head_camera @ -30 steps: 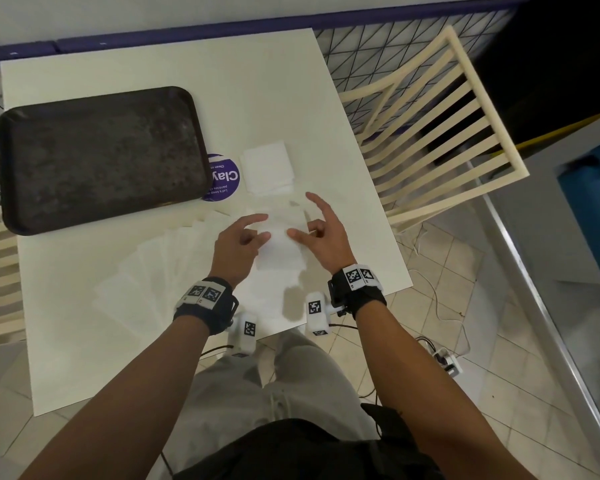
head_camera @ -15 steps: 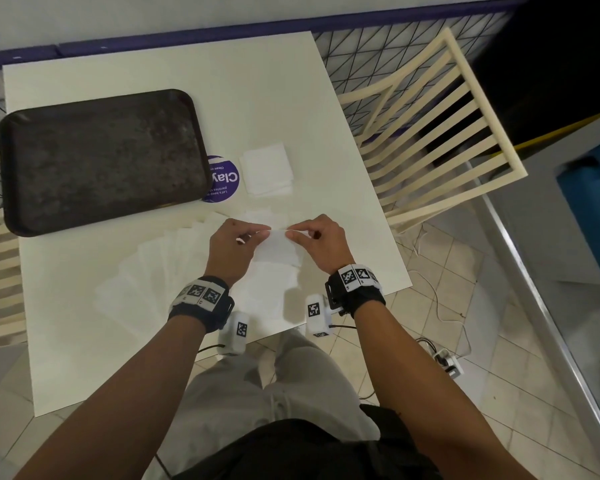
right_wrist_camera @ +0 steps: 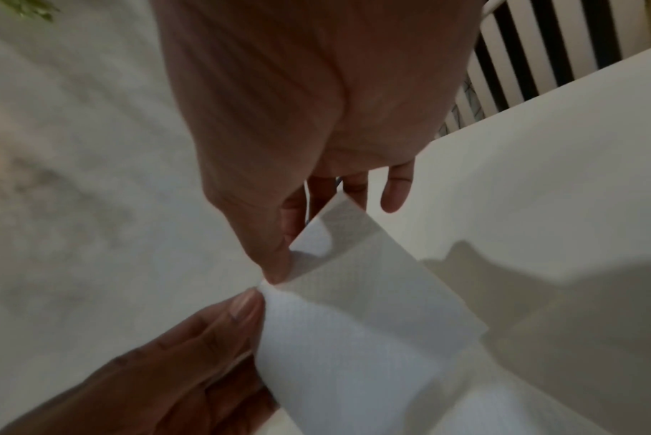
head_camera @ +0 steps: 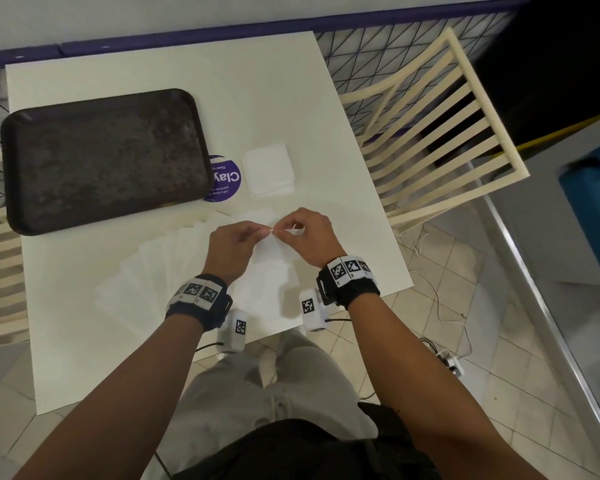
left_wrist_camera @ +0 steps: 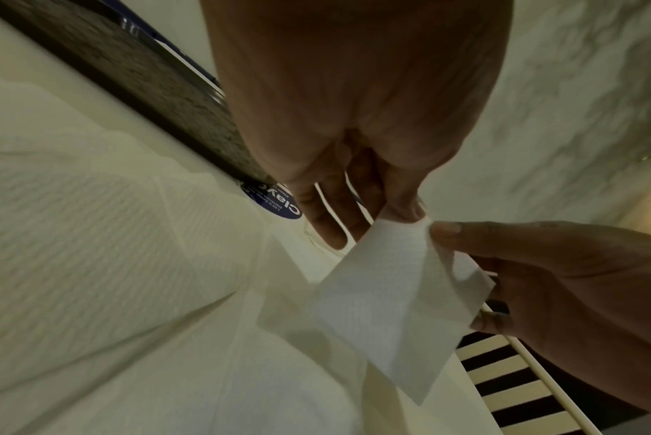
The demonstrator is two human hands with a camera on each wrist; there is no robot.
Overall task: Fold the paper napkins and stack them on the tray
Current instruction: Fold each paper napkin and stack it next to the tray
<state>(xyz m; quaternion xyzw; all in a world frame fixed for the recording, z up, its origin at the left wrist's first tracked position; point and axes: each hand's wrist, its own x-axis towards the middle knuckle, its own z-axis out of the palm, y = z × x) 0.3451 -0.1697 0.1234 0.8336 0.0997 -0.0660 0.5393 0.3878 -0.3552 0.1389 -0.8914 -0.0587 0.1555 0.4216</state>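
Up off the fan of unfolded napkins (head_camera: pixel 160 271) now — one napkin (left_wrist_camera: pixel 387 297) lifted clear, where a second ago both hands were only reaching down flat over the pile. Left hand (head_camera: pixel 231 249) and right hand (head_camera: pixel 307 237) drawn in close, fingertips nearly meeting above the tabletop (head_camera: pixel 274 109). Each grip clamped on paper: left thumb and forefinger pinching the top corner, right thumb and fingers pinching the edge just beside it, as plain from the left wrist view. Sheet hanging down and toward the body from those two pinch points, doubled over into two layers, lower corner loose and touching nothing. From the right wrist view, same story: napkin draped below the fingers, one flap curling away. Reads as a fold under way, corners being brought together, crease not yet pressed. Meaning for the task: one more sheet out of the fan, but still early — tray (head_camera: pixel 101 157) at far left bare, well apart from the hands, and a small pile of folded napkins (head_camera: pixel 269 173) waiting on the tabletop beside the purple sticker (head_camera: pixel 224 181), just beyond the hands.
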